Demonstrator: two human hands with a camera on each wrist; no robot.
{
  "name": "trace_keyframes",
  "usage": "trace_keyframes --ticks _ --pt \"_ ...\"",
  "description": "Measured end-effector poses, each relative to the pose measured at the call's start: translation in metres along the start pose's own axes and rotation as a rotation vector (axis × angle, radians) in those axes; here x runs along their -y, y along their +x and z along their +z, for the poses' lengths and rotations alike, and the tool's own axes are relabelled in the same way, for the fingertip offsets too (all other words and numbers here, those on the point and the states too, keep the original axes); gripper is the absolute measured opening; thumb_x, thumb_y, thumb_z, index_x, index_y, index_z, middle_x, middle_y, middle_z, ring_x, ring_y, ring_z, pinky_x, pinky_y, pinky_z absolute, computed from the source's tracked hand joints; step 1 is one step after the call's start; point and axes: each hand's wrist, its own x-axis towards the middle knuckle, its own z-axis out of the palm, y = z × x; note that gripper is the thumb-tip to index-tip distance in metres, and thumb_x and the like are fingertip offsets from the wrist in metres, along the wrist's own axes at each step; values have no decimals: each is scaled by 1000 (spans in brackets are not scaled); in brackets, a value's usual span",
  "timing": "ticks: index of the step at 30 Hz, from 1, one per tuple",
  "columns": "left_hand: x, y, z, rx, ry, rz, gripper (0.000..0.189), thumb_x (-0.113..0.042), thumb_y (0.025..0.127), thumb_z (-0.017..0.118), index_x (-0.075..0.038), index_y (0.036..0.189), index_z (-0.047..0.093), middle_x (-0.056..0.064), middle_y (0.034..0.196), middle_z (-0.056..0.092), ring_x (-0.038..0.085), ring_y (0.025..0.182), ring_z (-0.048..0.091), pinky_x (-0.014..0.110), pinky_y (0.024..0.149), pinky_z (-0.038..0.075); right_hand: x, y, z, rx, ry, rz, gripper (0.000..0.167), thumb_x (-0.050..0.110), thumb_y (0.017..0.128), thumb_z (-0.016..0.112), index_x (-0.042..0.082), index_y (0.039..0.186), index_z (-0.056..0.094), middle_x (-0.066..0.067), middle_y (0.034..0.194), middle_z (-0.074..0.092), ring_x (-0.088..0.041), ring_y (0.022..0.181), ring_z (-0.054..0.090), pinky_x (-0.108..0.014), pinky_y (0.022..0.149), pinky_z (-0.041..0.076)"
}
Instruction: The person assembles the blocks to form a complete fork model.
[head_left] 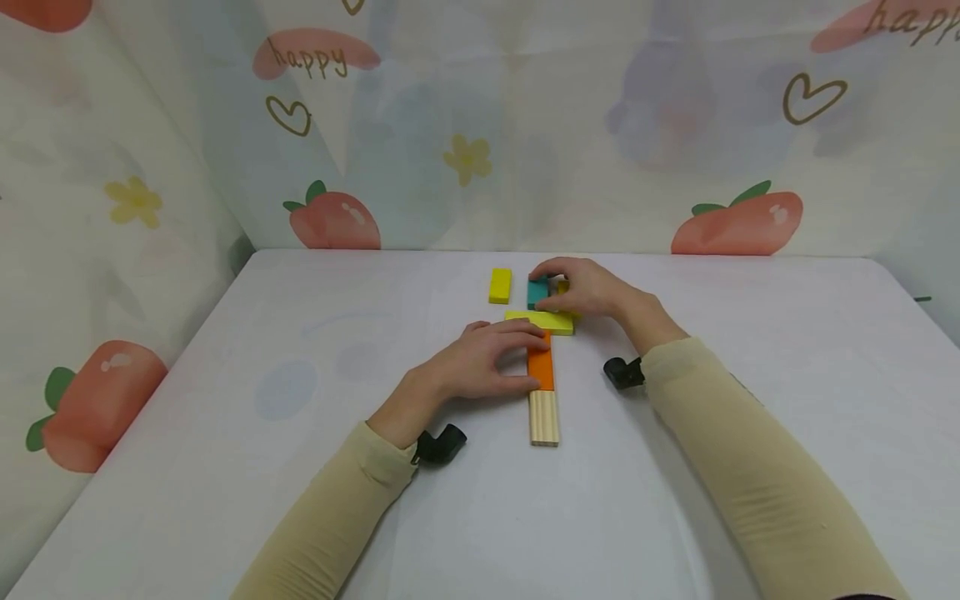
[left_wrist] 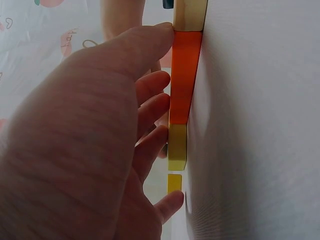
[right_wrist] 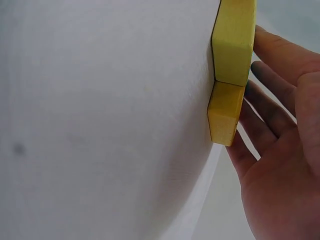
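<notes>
My right hand (head_left: 591, 288) pinches a teal block (head_left: 537, 293) between thumb and index finger at the far end of a flat block layout. Partly covered by that hand is a dark yellow block (right_wrist: 225, 110), which meets a yellow-green block (head_left: 557, 324) lying crosswise. My left hand (head_left: 487, 360) rests on the layout with fingers spread and lightly bent. Its thumb touches the near end of an orange block (head_left: 541, 372), where a plain wood block (head_left: 543, 419) joins on. Other left fingertips lie along the orange and yellow-green blocks.
A separate yellow block (head_left: 500, 286) lies to the left of the teal one, near the back of the white table (head_left: 225, 500). A printed curtain (head_left: 525, 125) hangs behind the table's back edge. Dark wrist cameras (head_left: 441, 445) stick out beneath both sleeves.
</notes>
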Motion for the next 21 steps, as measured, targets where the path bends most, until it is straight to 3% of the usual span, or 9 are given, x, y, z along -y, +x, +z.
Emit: trace_keyframes --ticks 9,21 --pt "-1 0 -1 11 8 -4 49 -42 95 69 -22 139 62 -7 148 49 7 139 37 50 115 22 -2 0 0 -29 20 -26 44 21 96 69 9 137 59 -16 147 49 -39 133 44 -55 113 33" --pt "-1 2 -1 0 37 13 44 -37 98 65 -19 139 61 -6 149 48 7 141 35 49 117 21 -2 1 -1 -29 14 -2 46 24 97 68 9 139 58 -18 147 50 -41 134 44 -56 112 33"
